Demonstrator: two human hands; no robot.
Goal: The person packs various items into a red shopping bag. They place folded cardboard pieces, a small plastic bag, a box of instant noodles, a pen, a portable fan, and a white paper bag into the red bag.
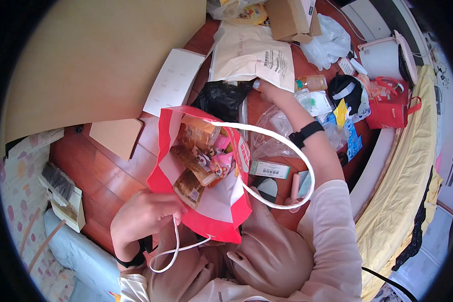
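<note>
A red and white paper carrier bag (pixel 241 226) stands open at my knees, with wrapped snack packs (pixel 221 164) and a brown-filled clear package (pixel 188 187) inside. At its near left rim, my left hand (pixel 151 211) is closed on the bag's white cord handle (pixel 176 234). The other cord handle loops out to the right. Farther ahead, my right hand (pixel 268 90) reaches to the opening of a cream bag (pixel 249 53) lying on the floor; its fingers are partly hidden under the bag's edge. A black plastic bag (pixel 222 100) lies beside that opening.
A white box (pixel 175 81) and a tan board (pixel 117 136) lie left. Right are a bottle (pixel 313 83), clear plastic bags (pixel 273 132), a small carton (pixel 270 169), a red bag (pixel 387 115) and a white bin (pixel 383 62). A cardboard box (pixel 290 20) stands ahead; a brush and dustpan (pixel 73 211) lie left.
</note>
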